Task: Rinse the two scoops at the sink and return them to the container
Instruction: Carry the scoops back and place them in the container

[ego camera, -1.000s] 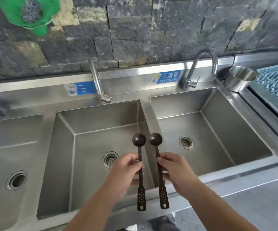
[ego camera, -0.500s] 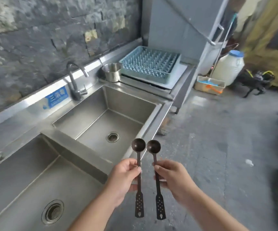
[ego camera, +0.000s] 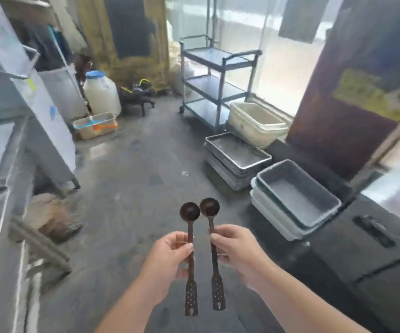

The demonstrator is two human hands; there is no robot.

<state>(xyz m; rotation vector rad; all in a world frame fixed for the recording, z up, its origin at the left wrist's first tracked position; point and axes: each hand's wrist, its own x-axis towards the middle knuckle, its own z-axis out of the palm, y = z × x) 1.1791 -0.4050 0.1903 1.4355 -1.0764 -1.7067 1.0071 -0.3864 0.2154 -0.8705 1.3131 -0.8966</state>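
Note:
Two dark brown scoops with round bowls and perforated flat handle ends stand upright side by side in front of me. My left hand (ego camera: 170, 254) pinches the handle of the left scoop (ego camera: 189, 211). My right hand (ego camera: 236, 248) grips the handle of the right scoop (ego camera: 209, 207). Both bowls face me, above the grey concrete floor. The sink is out of view except for a strip of steel counter edge (ego camera: 4, 188) at the far left.
Stacked grey tubs (ego camera: 297, 195) and a stack of metal trays (ego camera: 237, 157) sit on the floor at right, beside cream tubs (ego camera: 256, 121). A steel trolley (ego camera: 218, 78) stands behind. A black case (ego camera: 371, 248) lies at right. A white jug (ego camera: 101, 92) and small crate (ego camera: 95, 124) are far left.
The view has swung right, away from the sinks toward the open floor and stacked tubs. Both hands keep the scoops upright in the same grip.

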